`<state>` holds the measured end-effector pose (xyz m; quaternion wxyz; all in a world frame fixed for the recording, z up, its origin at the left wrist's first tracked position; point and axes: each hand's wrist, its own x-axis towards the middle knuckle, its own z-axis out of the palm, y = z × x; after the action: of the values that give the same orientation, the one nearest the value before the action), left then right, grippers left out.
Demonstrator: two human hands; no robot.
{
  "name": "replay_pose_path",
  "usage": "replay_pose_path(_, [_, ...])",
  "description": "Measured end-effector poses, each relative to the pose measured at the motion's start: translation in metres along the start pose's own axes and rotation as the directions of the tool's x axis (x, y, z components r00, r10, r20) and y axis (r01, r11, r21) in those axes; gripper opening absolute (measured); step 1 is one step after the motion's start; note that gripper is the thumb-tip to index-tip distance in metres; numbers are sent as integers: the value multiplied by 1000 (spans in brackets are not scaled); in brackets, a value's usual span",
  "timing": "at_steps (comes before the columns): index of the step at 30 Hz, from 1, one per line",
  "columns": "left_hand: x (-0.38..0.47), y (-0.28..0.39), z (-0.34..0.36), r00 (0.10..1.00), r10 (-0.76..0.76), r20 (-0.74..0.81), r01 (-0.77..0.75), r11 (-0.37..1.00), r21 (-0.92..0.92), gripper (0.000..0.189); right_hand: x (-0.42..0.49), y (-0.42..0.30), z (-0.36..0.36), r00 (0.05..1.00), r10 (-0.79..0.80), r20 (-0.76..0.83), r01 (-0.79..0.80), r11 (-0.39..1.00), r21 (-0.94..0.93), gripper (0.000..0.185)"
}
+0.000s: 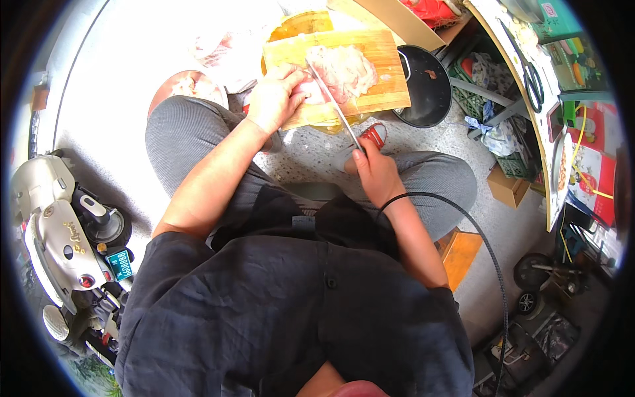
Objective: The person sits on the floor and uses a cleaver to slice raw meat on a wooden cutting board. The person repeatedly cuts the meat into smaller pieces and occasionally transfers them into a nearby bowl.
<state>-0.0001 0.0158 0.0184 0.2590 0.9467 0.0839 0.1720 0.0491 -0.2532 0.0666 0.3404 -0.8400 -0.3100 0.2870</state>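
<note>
My right hand [376, 171] grips the handle of a long knife [335, 105], whose blade lies slanted across a wooden cutting board [384, 44]. The knife's tip end is at a piece of pale raw meat [308, 90], which my left hand [280, 97] presses down on the board with bent fingers. Thin slices of raw meat [347, 72] lie in a heap just right of the blade. The board rests on a yellowish round container [300, 24], mostly hidden beneath it.
A black pot [429, 89] with a scrap of meat stands right of the board. At left, a pinkish bowl [161, 89] holds pale pieces, near more raw meat [216, 48] in glare. Scissors [532, 82] lie on the table edge at right. A scooter [59, 233] stands far left.
</note>
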Motion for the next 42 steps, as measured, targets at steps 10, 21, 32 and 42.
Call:
replay_pose_path(10, [8,-4,-1,992,-115,-42,118,991,59,27,90,-23,30,987,-123,-107,114,990,-83,29])
replay_pose_path(21, [4,-9,7,993,-62,-95,67,997,43,26,-1,-4,-11,999,37,-14,-37,999,-19,36])
replay_pose_path(32, [4,-12,9,986,-62,-158,75,994,74,26,92,-24,29,985,-148,-85,133,978,-163,32])
replay_pose_path(42, [1,-11,12,988,-72,-140,80,996,50,28,-2,-2,-10,991,135,-5,-136,991,-6,33])
